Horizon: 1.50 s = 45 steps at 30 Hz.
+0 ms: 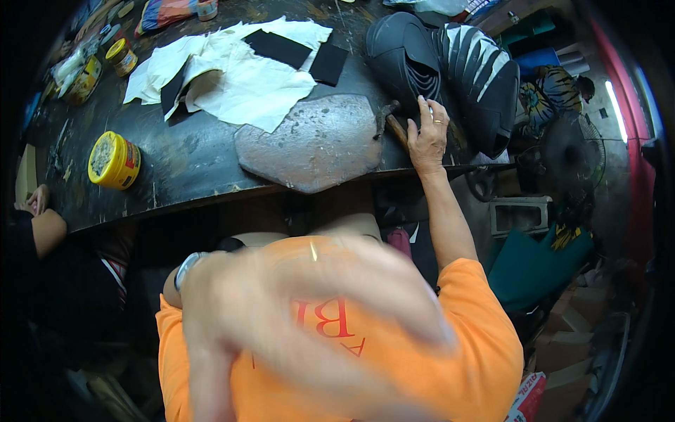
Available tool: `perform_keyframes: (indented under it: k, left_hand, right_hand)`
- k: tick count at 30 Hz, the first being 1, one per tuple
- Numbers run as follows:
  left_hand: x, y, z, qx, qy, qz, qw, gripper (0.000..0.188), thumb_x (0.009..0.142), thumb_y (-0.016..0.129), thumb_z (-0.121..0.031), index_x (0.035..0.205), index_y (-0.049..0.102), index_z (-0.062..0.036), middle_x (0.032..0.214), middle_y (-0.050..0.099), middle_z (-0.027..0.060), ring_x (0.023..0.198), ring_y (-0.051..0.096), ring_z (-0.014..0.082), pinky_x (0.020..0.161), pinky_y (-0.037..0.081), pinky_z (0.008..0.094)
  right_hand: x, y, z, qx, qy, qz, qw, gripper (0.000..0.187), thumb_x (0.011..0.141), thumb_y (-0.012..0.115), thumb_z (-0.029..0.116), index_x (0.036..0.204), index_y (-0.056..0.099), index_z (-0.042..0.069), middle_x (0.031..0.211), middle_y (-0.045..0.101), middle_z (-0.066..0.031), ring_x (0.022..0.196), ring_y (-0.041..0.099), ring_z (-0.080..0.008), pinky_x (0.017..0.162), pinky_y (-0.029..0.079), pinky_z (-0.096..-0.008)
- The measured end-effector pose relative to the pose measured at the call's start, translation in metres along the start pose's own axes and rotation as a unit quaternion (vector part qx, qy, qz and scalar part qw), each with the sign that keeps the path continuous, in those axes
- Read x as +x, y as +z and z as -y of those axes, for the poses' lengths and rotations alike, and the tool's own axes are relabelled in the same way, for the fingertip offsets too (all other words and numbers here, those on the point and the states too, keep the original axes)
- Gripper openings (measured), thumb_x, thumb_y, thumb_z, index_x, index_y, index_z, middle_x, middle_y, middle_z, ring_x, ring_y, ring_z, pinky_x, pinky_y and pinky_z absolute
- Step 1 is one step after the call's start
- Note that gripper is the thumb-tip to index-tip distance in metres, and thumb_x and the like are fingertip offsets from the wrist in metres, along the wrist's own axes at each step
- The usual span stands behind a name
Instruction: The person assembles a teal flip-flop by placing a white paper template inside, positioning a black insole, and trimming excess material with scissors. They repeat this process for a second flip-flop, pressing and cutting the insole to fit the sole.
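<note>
The right hand (429, 141) is seen at the front edge of a dark, scuffed worktop (190, 162); its fingers are extended, its thumb is held apart, and nothing is seen to be gripped. Its fingertips are laid at the near end of a stack of black curved pieces (402, 60), smooth and matt, with folded layers showing at that end. A second stack (485, 91), banded black and white, is placed close to its right. Two stacks are counted.

The left hand (274, 295) is raised in front of an orange shirt (471, 330) and is heavily blurred; its digits are parted, and no held object is seen.

One hammer (398, 133) with a wooden handle is found just beside the right thumb, between the hand and one flat, pitted, many-sided slab (309, 144). Behind the slab, crumpled white sheeting (246, 81) is spread, its edges irregular. Three flat black pieces (278, 48) are noted on or against it, two of them roughly rectangular. Three yellow tubs (126, 165) are counted on the left side of the worktop.
</note>
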<state>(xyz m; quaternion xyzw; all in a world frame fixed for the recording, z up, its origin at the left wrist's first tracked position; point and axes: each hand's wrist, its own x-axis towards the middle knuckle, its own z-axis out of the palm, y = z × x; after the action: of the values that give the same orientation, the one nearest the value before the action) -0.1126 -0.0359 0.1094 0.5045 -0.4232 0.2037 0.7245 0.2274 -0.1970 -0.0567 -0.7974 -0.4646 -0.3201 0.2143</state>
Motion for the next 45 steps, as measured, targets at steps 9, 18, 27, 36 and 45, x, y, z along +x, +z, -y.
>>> perform_keyframes:
  k: [9,18,27,36,45]
  left_hand:
    - [-0.064,-0.031,0.087,0.47,-0.398,-0.078,0.784,0.035,0.088,0.076,-0.015,0.121,0.068,-0.007,0.125,0.063,0.0139,0.119,0.06,0.0331,0.102,0.048,0.0408]
    - [-0.047,-0.062,0.06,0.715,-0.106,-0.201,0.661,0.085,0.073,0.091,-0.029,0.147,0.053,-0.0104,0.151,0.047,0.0163,0.138,0.048,0.0336,0.113,0.041,0.0429]
    - [-0.054,-0.047,0.06,0.532,-0.177,-0.19,0.806,0.031,0.094,0.071,-0.016,0.121,0.068,-0.0011,0.101,0.072,0.0179,0.09,0.072,0.0333,0.079,0.056,0.0358]
    - [-0.13,-0.039,0.11,0.161,-0.366,-0.532,0.747,0.028,0.105,0.06,-0.025,0.095,0.068,-0.0002,0.082,0.067,-0.004,0.074,0.056,0.0029,0.064,0.047,0.0239]
    - [-0.106,-0.071,0.052,0.536,-0.302,-0.345,0.709,0.073,0.089,0.081,-0.023,0.15,0.045,-0.006,0.115,0.067,0.0124,0.089,0.068,0.0148,0.078,0.057,0.0268]
  right_hand:
    - [0.041,-0.014,-0.021,0.07,0.023,0.008,0.997,0.018,0.077,0.078,0.008,0.09,0.066,0.006,0.095,0.064,-0.0093,0.103,0.059,-0.0316,0.098,0.042,-0.0474]
    - [0.116,-0.174,0.026,0.409,0.123,-0.222,0.876,0.018,0.098,0.067,0.012,0.113,0.07,0.003,0.104,0.071,-0.0065,0.097,0.069,-0.0156,0.086,0.057,-0.0297]
    - [0.118,-0.091,0.071,0.604,0.26,0.143,0.74,0.049,0.107,0.052,0.041,0.139,0.054,0.005,0.112,0.064,-0.0078,0.096,0.064,-0.0147,0.083,0.053,-0.0276]
    - [0.02,-0.021,0.118,0.556,0.297,0.246,0.736,0.064,0.094,0.071,0.021,0.149,0.044,0.001,0.139,0.058,-0.0121,0.125,0.057,-0.0193,0.108,0.043,-0.0336]
    - [0.027,-0.003,0.094,0.348,0.066,0.095,0.93,0.066,0.082,0.075,0.003,0.144,0.053,0.006,0.135,0.057,-0.0169,0.124,0.058,-0.0319,0.105,0.046,-0.0388]
